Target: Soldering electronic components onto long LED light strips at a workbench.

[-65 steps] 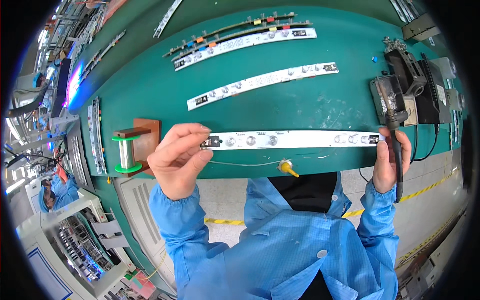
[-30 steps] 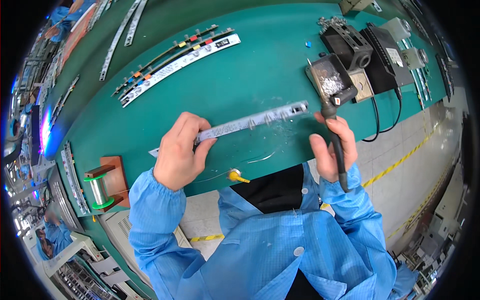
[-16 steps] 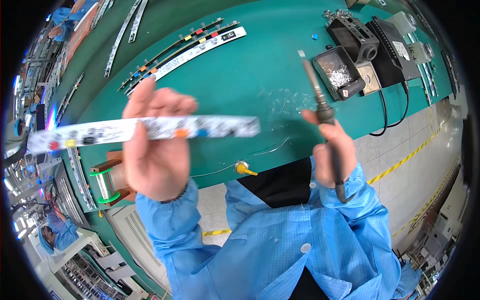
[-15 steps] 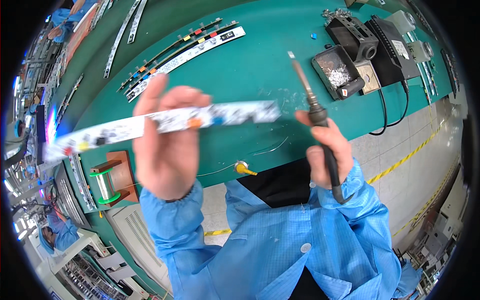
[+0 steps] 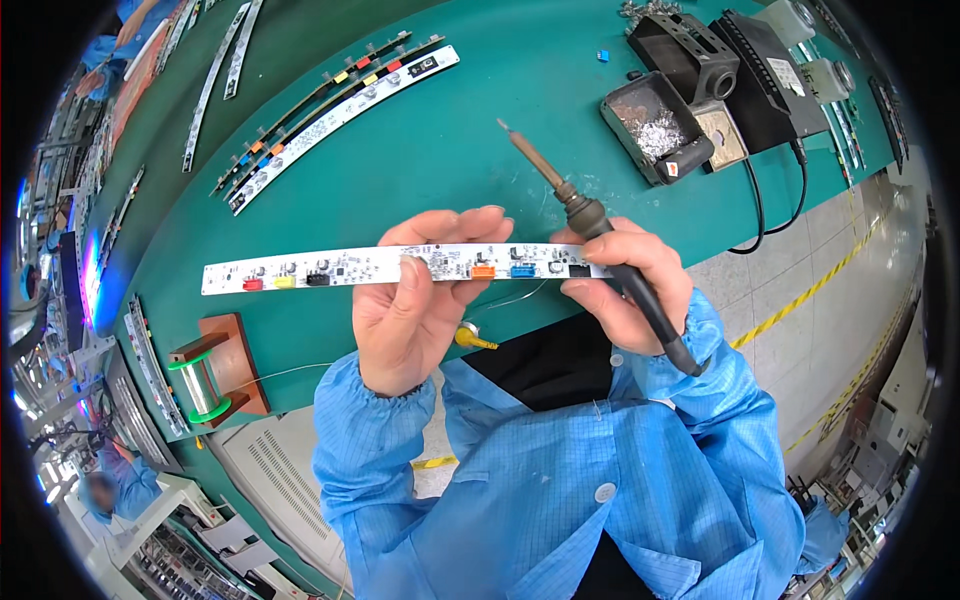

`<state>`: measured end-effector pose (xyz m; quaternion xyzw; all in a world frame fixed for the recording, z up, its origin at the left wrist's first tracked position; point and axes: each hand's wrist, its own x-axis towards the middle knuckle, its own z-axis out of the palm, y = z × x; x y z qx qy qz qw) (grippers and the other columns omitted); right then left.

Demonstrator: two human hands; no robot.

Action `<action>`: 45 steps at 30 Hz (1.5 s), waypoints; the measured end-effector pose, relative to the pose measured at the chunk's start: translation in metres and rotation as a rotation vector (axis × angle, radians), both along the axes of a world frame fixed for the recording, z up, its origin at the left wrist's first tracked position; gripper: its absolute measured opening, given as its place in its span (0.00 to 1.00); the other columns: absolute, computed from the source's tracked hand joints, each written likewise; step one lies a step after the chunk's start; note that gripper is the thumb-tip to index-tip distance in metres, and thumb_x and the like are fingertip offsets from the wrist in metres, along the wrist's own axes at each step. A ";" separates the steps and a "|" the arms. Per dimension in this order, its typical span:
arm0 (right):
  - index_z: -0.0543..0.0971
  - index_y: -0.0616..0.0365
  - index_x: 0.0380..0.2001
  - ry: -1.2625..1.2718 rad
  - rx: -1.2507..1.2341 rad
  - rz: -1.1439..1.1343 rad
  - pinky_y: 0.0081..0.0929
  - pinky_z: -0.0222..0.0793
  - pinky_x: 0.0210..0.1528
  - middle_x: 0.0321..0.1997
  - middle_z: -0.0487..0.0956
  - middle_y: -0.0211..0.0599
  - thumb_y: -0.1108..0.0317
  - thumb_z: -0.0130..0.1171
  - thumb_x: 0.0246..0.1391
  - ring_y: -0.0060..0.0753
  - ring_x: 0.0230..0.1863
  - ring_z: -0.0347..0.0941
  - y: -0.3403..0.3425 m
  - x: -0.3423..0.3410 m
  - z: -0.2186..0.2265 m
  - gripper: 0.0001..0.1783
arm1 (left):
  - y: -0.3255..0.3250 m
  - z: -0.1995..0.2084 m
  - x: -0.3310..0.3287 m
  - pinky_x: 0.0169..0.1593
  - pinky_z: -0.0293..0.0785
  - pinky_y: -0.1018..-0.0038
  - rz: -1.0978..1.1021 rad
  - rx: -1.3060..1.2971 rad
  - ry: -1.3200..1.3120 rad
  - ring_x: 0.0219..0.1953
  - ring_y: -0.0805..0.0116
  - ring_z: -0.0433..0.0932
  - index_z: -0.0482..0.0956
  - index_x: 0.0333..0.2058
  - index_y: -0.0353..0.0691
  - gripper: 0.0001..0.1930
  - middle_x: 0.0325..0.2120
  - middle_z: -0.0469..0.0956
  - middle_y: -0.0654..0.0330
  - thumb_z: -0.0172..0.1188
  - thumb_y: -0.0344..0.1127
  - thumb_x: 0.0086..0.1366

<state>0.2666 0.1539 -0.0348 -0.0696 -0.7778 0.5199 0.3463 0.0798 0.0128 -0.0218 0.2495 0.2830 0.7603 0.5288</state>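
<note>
A long white circuit board [image 5: 365,264] with red, yellow, black, orange and blue connectors lies level across both hands, component side up. My left hand [image 5: 408,310] holds it near the middle, thumb on top and fingers behind. At the board's right end, my right hand [image 5: 640,275] pinches the tip of the board and also grips a soldering iron [image 5: 590,215]. The iron's bare tip points up and left, over the green mat and apart from the board. Several similar boards [image 5: 345,122] lie side by side beyond my left hand.
To the right stand a black soldering iron holder [image 5: 685,60], a tray of solder scraps [image 5: 655,125] and a black box-shaped unit [image 5: 770,80] with a cord. A solder wire spool [image 5: 202,385] sits at left on a wooden stand. Jars [image 5: 828,78] stand far right.
The board has come down and rightward and now lies level. My right hand has closed on its right end, keeping hold of the iron, which has tilted further left.
</note>
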 end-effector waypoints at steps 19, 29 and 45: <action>0.77 0.55 0.33 -0.236 0.601 -0.103 0.43 0.66 0.46 0.39 0.82 0.39 0.75 0.71 0.35 0.42 0.40 0.76 0.019 0.010 -0.009 0.18 | -0.026 -0.010 0.047 0.23 0.72 0.72 0.395 -0.083 1.401 0.20 0.63 0.75 0.81 0.30 0.34 0.15 0.24 0.75 0.57 0.64 0.17 0.39; 0.76 0.59 0.36 -0.253 0.473 -0.075 0.39 0.68 0.45 0.38 0.82 0.44 0.79 0.68 0.39 0.43 0.36 0.76 0.028 0.009 -0.007 0.18 | -0.025 0.000 0.026 0.21 0.69 0.74 0.309 -0.171 1.296 0.20 0.65 0.75 0.81 0.23 0.37 0.09 0.20 0.74 0.60 0.67 0.22 0.39; 0.75 0.62 0.38 -0.138 0.335 -0.127 0.35 0.71 0.43 0.39 0.82 0.51 0.85 0.66 0.39 0.45 0.39 0.78 0.029 0.011 -0.014 0.19 | 0.030 -0.017 0.072 0.25 0.72 0.70 0.223 -0.204 1.704 0.26 0.65 0.73 0.79 0.33 0.38 0.12 0.27 0.72 0.61 0.63 0.21 0.47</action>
